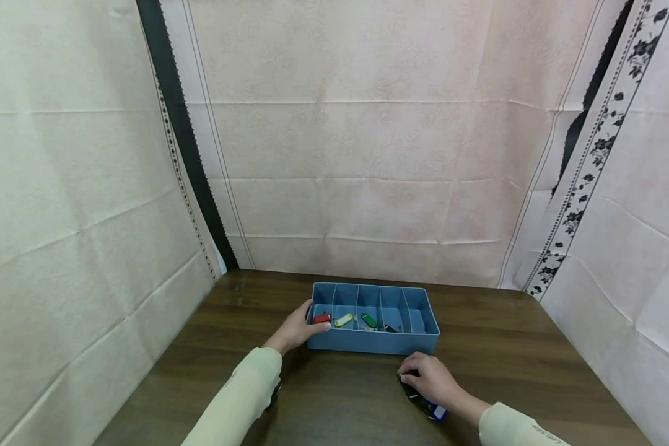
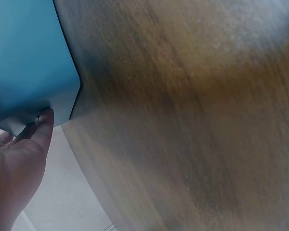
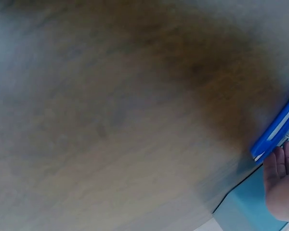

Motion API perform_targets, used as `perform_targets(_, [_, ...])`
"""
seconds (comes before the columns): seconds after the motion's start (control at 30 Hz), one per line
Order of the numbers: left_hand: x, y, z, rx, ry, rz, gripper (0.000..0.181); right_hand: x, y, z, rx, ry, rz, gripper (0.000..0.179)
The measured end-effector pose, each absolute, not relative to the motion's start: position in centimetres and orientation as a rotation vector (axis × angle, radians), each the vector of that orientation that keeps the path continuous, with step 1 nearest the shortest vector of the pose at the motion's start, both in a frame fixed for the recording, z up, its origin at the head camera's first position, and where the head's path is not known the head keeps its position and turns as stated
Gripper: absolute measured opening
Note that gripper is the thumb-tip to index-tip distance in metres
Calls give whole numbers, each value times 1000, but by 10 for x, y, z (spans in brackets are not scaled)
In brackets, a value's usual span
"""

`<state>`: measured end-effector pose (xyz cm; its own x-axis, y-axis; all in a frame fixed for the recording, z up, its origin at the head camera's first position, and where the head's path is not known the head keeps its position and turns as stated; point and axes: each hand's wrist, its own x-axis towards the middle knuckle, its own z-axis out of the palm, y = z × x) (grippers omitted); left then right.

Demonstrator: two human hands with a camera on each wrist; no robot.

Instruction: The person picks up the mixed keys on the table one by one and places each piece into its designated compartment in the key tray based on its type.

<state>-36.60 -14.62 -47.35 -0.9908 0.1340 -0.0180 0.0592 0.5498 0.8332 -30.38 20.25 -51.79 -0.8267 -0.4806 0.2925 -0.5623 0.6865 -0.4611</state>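
Note:
A light blue box with a row of compartments stands on the table. My left hand grips its left end, thumb over the front rim and fingers at the end wall; the left wrist view shows that hand against the box wall. Just in front of the box's right part, my right hand pinches a long black-and-blue item with a white label. In the right wrist view this item shows blue with a white strip, beside the fingertips of that hand.
In separate compartments lie a red tag, a yellow tag, a green tag and a small black thing. The brown wooden table ends at pale hanging cloths behind and at both sides.

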Motion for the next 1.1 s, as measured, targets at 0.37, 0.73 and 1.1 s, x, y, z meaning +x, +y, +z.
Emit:
perform_targets(0.37, [-366,-144,-474,152,2705,1436,89,-303,199,-512,826,-2730,865,5])
perform_targets(0.73, [-366,-144,-474,142,2702,1445,90,-298,192,-500,664,-2696,1011,5])
perform_targets(1.1, [-365,-145,-475,159,2699,1451,88,-299,185,-489,523,-2657,1101,4])
